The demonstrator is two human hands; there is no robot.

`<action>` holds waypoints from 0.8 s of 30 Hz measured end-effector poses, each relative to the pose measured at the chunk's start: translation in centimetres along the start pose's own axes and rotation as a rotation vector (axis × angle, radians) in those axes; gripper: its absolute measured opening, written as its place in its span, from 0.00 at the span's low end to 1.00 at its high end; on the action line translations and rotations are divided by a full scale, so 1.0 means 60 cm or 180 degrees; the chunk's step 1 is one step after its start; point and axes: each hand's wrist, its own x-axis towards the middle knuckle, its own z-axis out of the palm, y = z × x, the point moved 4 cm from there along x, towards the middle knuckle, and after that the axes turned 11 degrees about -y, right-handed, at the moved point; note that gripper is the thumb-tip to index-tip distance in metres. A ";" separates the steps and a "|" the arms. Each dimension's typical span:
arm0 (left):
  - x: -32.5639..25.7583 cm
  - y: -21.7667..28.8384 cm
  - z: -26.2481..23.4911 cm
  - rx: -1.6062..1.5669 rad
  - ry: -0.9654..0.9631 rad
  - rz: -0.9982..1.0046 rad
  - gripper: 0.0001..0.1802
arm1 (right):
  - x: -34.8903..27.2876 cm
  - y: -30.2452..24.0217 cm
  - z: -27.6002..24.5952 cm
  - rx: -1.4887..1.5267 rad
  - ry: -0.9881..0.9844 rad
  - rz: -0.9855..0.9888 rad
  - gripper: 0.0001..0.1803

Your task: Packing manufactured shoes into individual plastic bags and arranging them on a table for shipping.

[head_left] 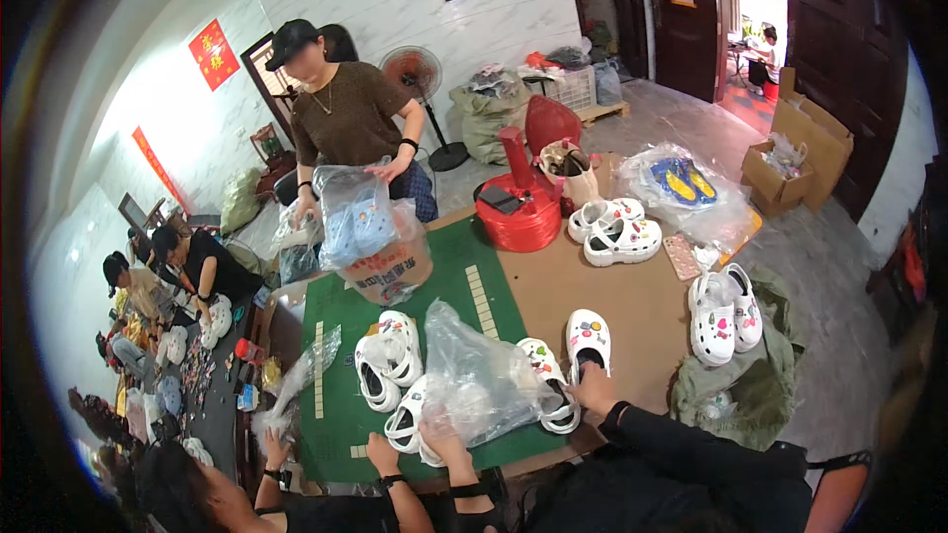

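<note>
R hand (594,392) closed on heel of white charm clog (588,337) – L hand (448,442) by clear plastic bag (484,375), can't tell grip

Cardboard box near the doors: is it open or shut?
Open: the cardboard box has its top uncovered, clear plastic showing inside.

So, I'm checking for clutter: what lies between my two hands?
A clear plastic bag and a white shoe; the head view shows both.

Brown table (558,281), green mat (452,271), white clogs (624,243)
</note>
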 end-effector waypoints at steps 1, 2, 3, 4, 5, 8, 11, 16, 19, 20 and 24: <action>0.001 -0.011 0.002 -0.0424 0.0114 -0.0250 0.11 | -0.005 -0.006 -0.003 -0.0081 0.0079 0.0146 0.34; -0.004 -0.012 -0.001 -0.0423 0.0134 -0.0241 0.11 | -0.009 -0.009 -0.003 -0.0162 0.0157 0.0290 0.36; -0.010 -0.015 -0.003 -0.0638 0.0025 -0.0397 0.11 | -0.005 -0.003 0.009 -0.0205 0.0272 0.0011 0.35; -0.018 -0.014 -0.019 -0.0842 -0.0008 -0.0530 0.11 | 0.004 -0.002 0.031 0.0140 -0.0133 -0.0020 0.34; -0.013 -0.023 -0.015 -0.1386 0.0145 -0.0550 0.09 | 0.011 0.005 0.033 0.0144 -0.0032 -0.0042 0.33; -0.016 0.005 -0.037 -0.0191 0.0064 -0.0556 0.07 | 0.031 0.001 0.025 0.0104 0.0043 -0.0192 0.32; -0.019 0.014 -0.041 -0.0403 0.0222 -0.0305 0.09 | 0.039 -0.016 0.008 0.0077 -0.0516 -0.0239 0.33; -0.023 0.025 -0.053 0.0202 0.0291 -0.0779 0.12 | 0.042 -0.006 0.023 -0.0245 -0.0779 -0.0180 0.36; -0.024 0.029 -0.049 0.0177 0.0256 -0.0730 0.12 | 0.052 -0.001 0.035 -0.0340 -0.0729 0.0120 0.37; -0.025 0.027 -0.050 0.0187 0.0267 -0.0714 0.12 | 0.054 -0.005 0.036 -0.0349 -0.0698 0.0289 0.38; -0.046 0.012 -0.076 -0.0029 0.0494 -0.0657 0.11 | 0.062 -0.020 0.041 -0.0622 -0.0463 0.0216 0.35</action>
